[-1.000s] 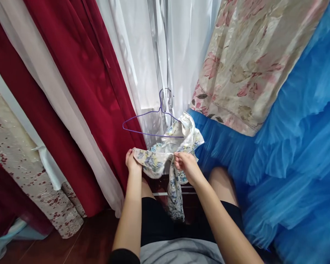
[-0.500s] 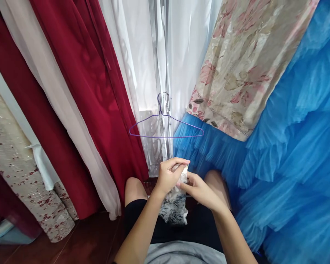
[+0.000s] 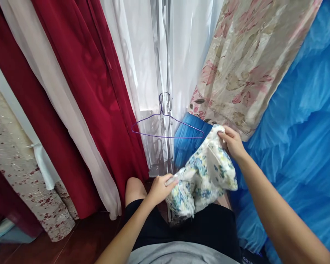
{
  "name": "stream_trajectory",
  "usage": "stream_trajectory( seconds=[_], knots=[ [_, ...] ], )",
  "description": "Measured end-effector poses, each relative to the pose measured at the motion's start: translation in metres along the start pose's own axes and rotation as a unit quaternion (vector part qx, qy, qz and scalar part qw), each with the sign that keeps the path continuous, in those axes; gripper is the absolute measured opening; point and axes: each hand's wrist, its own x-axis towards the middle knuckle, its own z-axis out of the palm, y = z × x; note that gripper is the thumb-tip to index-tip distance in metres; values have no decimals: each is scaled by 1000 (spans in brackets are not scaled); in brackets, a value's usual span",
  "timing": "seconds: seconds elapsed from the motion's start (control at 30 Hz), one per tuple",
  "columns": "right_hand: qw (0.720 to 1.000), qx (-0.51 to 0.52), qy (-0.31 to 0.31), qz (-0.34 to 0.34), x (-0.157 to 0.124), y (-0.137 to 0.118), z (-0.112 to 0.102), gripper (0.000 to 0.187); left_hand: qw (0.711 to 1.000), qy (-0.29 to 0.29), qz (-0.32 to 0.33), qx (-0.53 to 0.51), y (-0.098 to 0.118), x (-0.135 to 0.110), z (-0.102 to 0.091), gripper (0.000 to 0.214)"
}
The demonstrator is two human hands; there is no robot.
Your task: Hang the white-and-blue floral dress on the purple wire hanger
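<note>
A small white garment with blue and green flowers (image 3: 203, 176) is stretched between my two hands above my lap. My left hand (image 3: 160, 187) pinches its lower left edge, fingers closed. My right hand (image 3: 232, 143) grips its upper right corner, raised toward the blue tulle. Just behind the garment, an empty purple wire hanger (image 3: 167, 126) hangs from silver ribbons (image 3: 165, 73), touching neither hand.
Hanging clothes surround me: a dark red dress (image 3: 93, 84) and a white sheer dress (image 3: 137, 66) on the left, a floral brocade garment (image 3: 244, 62) and a blue tulle skirt (image 3: 297, 139) on the right. A dark wooden floor (image 3: 79, 245) lies below.
The garment has come off the hanger, was bunched between both hands half a second ago, and is now spread out, my right hand lifted up and right. The hanger hangs bare.
</note>
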Motion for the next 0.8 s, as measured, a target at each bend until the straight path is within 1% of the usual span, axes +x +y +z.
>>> stream_trajectory(
  seconds=[0.03, 0.07, 0.1, 0.17, 0.2, 0.27, 0.33, 0.4, 0.47, 0.53, 0.57, 0.6, 0.67, 0.7, 0.77, 0.8],
  knots=[
    [1000, 16, 12, 5, 22, 6, 1, 21, 1000, 30, 6, -2, 0, 5, -8, 35],
    [999, 30, 7, 25, 42, 10, 6, 23, 998, 56, 15, -10, 3, 10, -18, 35],
    [998, 42, -12, 50, 59, 13, 15, 24, 996, 79, 28, -17, 9, 15, -27, 37],
    [991, 56, -64, 103, 85, 12, 41, 23, 991, 114, 59, -21, 23, 24, -46, 39],
    [986, 54, -93, 125, 93, 10, 56, 23, 989, 130, 73, -19, 31, 26, -55, 39],
    [971, 42, -166, 166, 100, 2, 80, 23, 984, 153, 86, -10, 41, 29, -73, 38],
    [950, 33, -242, 196, 100, -7, 93, 22, 983, 165, 82, 9, 39, 29, -92, 38],
    [931, 31, -298, 211, 96, -16, 93, 22, 983, 154, 67, 68, 25, 29, -112, 39],
    [925, 30, -316, 208, 92, -25, 85, 24, 979, 103, 58, 167, 2, 31, -135, 42],
    [921, 19, -329, 206, 92, -32, 77, 23, 962, 34, 63, 264, -24, 38, -161, 41],
    [918, 11, -336, 207, 92, -35, 74, 21, 952, 13, 66, 298, -36, 43, -176, 36],
    [915, 6, -342, 211, 93, -38, 72, 19, 943, 6, 66, 325, -46, 48, -191, 29],
    [911, 3, -346, 223, 96, -42, 72, 16, 931, 27, 58, 360, -57, 63, -221, 21],
    [910, 7, -344, 231, 98, -44, 72, 14, 927, 48, 54, 368, -57, 72, -235, 21],
    [908, 23, -334, 250, 98, -45, 75, 10, 931, 97, 62, 346, -49, 92, -254, 22],
    [909, 33, -324, 262, 96, -45, 77, 8, 939, 118, 72, 315, -41, 102, -258, 22]
  ],
)
